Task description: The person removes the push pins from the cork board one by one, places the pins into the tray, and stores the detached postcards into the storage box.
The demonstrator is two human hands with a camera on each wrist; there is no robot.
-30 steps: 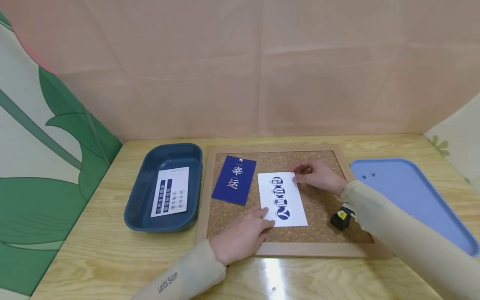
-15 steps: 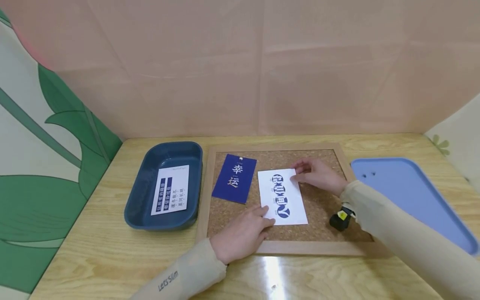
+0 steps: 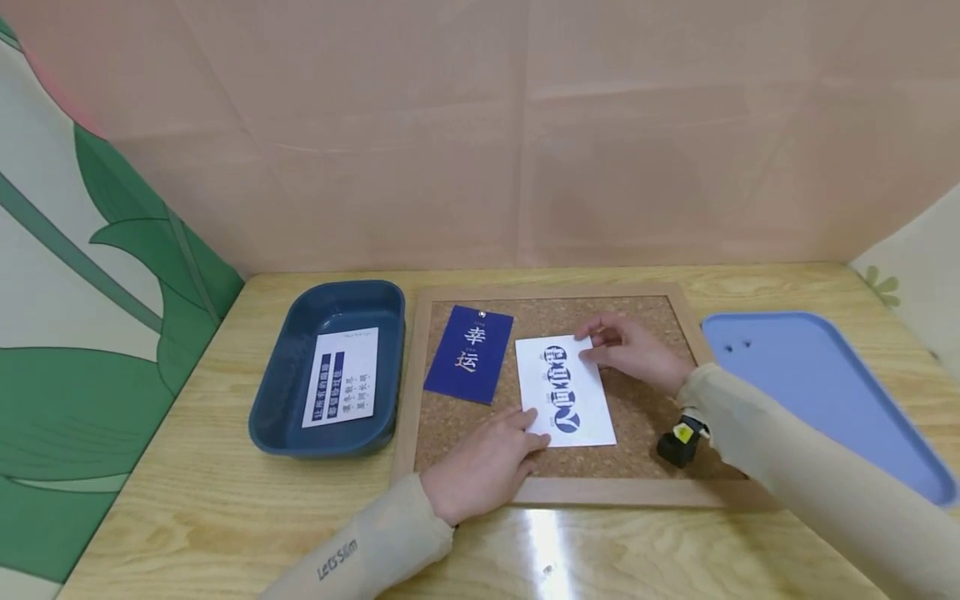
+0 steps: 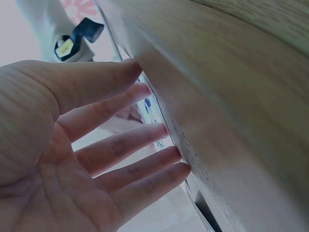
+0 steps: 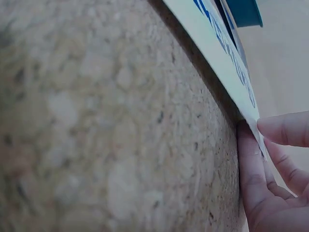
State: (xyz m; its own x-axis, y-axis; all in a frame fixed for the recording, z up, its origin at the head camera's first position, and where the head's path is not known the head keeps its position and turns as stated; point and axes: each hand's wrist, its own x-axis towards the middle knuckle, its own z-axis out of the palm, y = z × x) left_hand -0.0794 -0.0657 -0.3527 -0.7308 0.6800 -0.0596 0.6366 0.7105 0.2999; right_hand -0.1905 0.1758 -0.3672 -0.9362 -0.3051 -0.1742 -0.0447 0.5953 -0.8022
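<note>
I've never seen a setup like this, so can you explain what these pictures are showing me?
There's no machine here, just a person working with two bare hands. The widest picture comes from a camera on the person's head, looking forward and down. The two closer ones come from the wrists, one for each hand.

On the table is a framed cork board, bearing a blue card and a white card. The right hand pinches the white card's far right corner, while the left hand touches its near left corner. Left of the board sits a dark bin with another card inside; right of it, a light blue tray.
</note>
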